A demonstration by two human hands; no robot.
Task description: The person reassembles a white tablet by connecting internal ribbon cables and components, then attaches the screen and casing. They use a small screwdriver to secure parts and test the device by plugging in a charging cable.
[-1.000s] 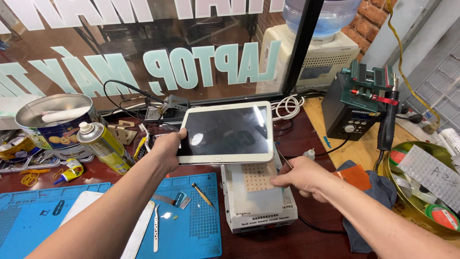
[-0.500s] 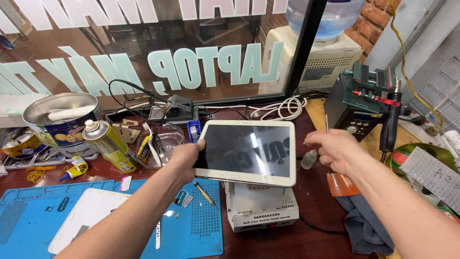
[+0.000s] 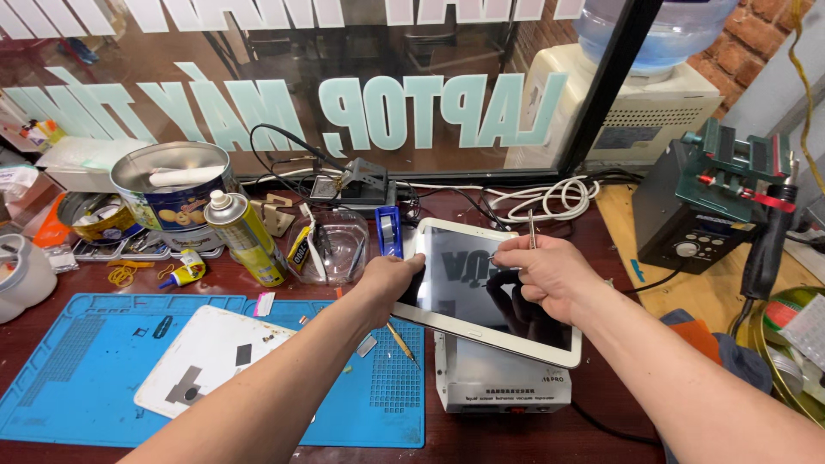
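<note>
Dark wooden bench (image 3: 601, 434), blue ribbed mat (image 3: 77, 369) at 8 o'clock. White tablet (image 3: 490, 296), glossy black glass, rounded corners, sits tilted above grey box (image 3: 498, 387). Left hand (image 3: 391, 283) clamps its left edge; right hand (image 3: 541, 275) pinches thin metal tool (image 3: 531, 230) at 12 o'clock.
</note>
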